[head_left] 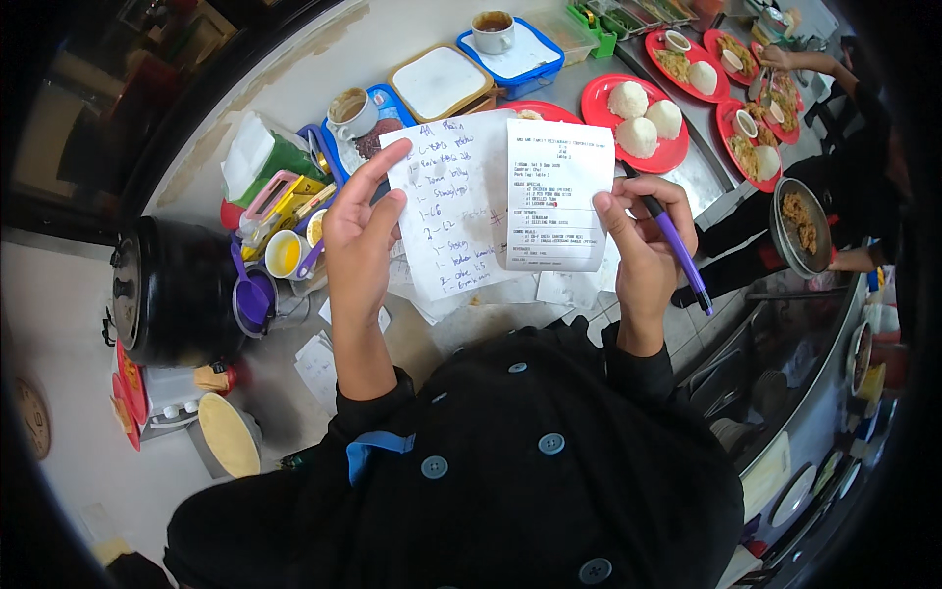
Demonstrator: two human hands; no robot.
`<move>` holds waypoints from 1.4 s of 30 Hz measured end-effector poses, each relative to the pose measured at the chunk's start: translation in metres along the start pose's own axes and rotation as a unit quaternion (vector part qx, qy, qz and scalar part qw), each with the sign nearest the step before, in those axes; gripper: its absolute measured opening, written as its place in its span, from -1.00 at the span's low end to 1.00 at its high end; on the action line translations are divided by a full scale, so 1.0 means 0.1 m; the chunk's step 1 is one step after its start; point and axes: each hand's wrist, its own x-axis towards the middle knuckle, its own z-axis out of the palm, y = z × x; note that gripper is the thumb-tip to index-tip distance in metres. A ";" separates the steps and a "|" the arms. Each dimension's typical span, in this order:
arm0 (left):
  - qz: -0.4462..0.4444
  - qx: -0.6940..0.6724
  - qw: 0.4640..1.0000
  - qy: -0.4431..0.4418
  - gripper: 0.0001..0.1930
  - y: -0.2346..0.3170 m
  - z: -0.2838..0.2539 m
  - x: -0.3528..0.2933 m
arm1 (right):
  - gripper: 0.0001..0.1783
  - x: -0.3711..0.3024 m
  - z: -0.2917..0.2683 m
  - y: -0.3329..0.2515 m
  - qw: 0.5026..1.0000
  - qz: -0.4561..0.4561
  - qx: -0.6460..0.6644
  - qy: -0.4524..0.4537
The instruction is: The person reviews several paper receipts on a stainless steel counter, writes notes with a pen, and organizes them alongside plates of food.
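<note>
Between thumb and fingers, my left hand point(355, 231) pinches the left edge of a white handwritten sheet point(446, 221). My right hand point(643, 245) grips a printed receipt point(557, 221) by its right edge, the thumb pressed on its front. The receipt overlaps the right part of the sheet. A purple pen point(675, 245) with a black end is also held in my right hand, slanting down and outward past the fingers. Both papers are raised in front of me above the steel counter, facing up. The fingers behind the papers are partly hidden.
Loose papers point(316, 371) lie on the counter. Left stand a black pot point(172, 290) and a container with a purple ladle point(255, 299). Beyond are mugs on lidded tubs and a red plate point(599, 93) of rice mounds. At right, a co-worker point(878, 147) is beside a pan point(800, 228).
</note>
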 end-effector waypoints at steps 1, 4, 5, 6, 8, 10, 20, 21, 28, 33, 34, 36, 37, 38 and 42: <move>-0.001 -0.005 1.000 0.001 -0.58 0.01 0.01 0.00 | -0.73 0.00 0.01 0.00 1.000 -0.001 0.005 0.002; -0.002 -0.012 1.000 -0.002 -0.58 0.02 0.04 -0.01 | -0.73 -0.02 0.01 -0.02 1.000 0.001 0.009 -0.001; -0.002 -0.007 1.000 -0.004 -0.58 0.01 0.02 -0.01 | -0.73 -0.02 0.01 -0.02 1.000 0.003 0.008 -0.003; -0.002 -0.003 1.000 -0.007 -0.58 0.00 0.00 -0.01 | -0.73 -0.02 0.01 -0.02 1.000 0.000 0.010 -0.002; 0.000 0.010 1.000 0.000 -0.58 -0.02 -0.03 -0.01 | -0.73 -0.03 0.01 -0.02 1.000 -0.006 0.014 0.002; -0.001 0.006 1.000 0.001 -0.59 -0.04 -0.03 -0.02 | -0.73 -0.04 0.00 -0.02 1.000 0.009 0.017 0.004; -0.007 -0.068 0.998 -0.016 -0.60 0.00 0.01 -0.04 | -0.72 -0.03 -0.04 0.02 1.000 0.006 -0.007 0.018; -0.008 -0.069 0.998 -0.010 -0.60 0.00 0.01 -0.04 | -0.72 -0.03 -0.03 0.02 1.000 0.007 -0.004 0.019; 0.013 -0.013 1.000 -0.010 -0.57 -0.04 -0.05 -0.02 | -0.73 0.00 -0.03 0.05 0.999 0.010 -0.035 0.030; 0.001 -0.008 1.000 0.008 -0.57 -0.07 -0.03 0.03 | -0.72 0.04 -0.12 0.10 0.997 -0.006 -0.046 0.064; 0.004 -0.024 1.000 0.016 -0.57 -0.06 0.01 0.02 | -0.73 0.05 -0.11 0.08 0.997 0.007 -0.028 0.077; -0.009 0.036 0.998 0.048 -0.56 -0.03 -0.12 -0.04 | -0.75 0.05 -0.11 0.06 0.994 0.003 -0.092 0.050; -0.001 0.065 0.996 0.058 -0.56 -0.07 -0.18 -0.01 | -0.76 0.08 -0.10 0.10 0.992 -0.012 -0.120 0.043; 0.012 0.076 0.995 0.060 -0.56 -0.11 -0.21 0.04 | -0.78 0.10 -0.07 0.09 0.994 -0.014 -0.091 0.055; 0.095 0.081 0.986 0.113 -0.66 0.02 -0.19 0.10 | -0.76 0.19 -0.14 0.05 0.998 0.006 -0.014 0.068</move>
